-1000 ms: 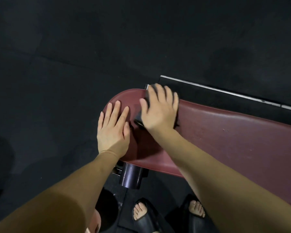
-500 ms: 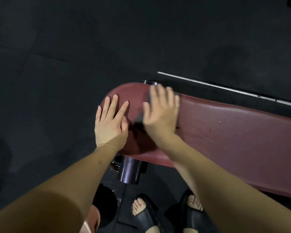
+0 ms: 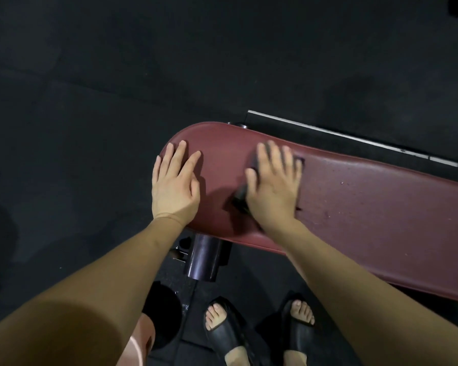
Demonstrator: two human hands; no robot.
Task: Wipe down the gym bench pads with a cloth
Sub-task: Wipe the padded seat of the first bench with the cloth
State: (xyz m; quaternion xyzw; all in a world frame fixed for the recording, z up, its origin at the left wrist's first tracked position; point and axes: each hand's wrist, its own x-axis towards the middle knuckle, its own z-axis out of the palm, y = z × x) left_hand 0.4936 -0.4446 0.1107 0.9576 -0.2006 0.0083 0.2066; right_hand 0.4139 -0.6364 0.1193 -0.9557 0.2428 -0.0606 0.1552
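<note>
Over dark rubber gym flooring, wiping the maroon bench pad near its rounded end, right hand pressing flat on the dark cloth, left hand bracing flat, most of the pad seemingly remaining.

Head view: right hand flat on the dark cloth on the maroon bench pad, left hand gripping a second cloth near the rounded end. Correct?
Not quite. The head view shows the left hand lying flat and bare on the bench pad near its rounded end, with no second cloth. The rest holds: the right hand presses flat on the dark cloth on the maroon pad.
</note>
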